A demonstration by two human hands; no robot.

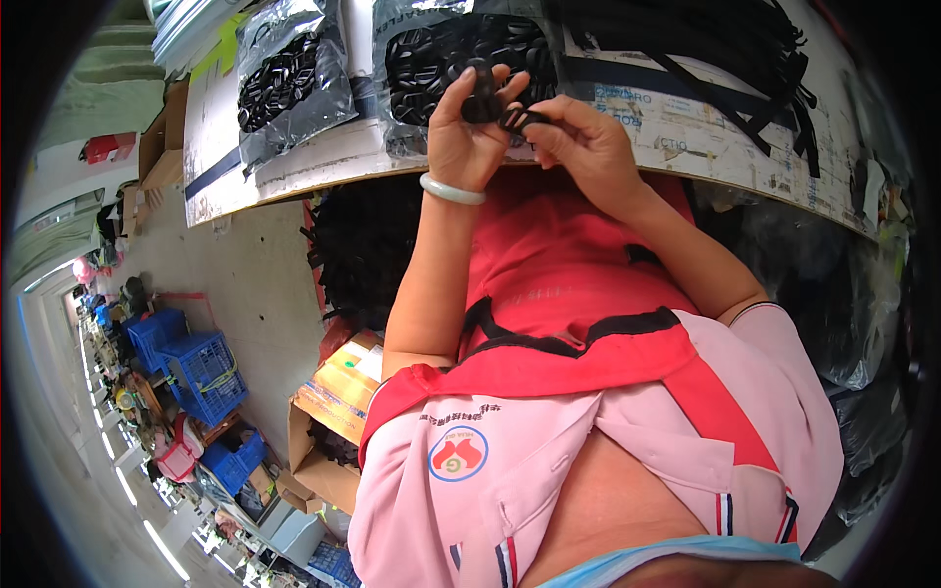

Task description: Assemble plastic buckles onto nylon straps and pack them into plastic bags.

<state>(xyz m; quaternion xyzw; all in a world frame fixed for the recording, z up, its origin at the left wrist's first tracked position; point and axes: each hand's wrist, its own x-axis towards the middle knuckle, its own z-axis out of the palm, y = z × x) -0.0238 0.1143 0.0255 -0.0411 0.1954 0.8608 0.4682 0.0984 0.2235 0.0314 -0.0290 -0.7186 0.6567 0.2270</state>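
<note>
Above the near edge of the work table, my two hands meet in front of a clear plastic bag [412, 137] of black plastic buckles. My left hand [459, 137], with a pale bangle at its wrist, is turned palm up. Its fingers curl round dark rounded plastic pieces [480, 96], whose exact kind I cannot make out. Between the fingertips of my right hand [588, 147] is a slotted black plastic buckle [520, 120], close against the left fingers. A second clear bag [294, 83] of black buckles lies further left on the table.
Black webbing straps [725, 69] spread over the right of the cardboard-covered table [676, 147], some hanging past its edge. Below the table are a dark bundle [363, 245] and an open cardboard box [333, 402] on the left. Blue crates [201, 372] stand further off. Dark plastic bags [833, 304] hang on the right.
</note>
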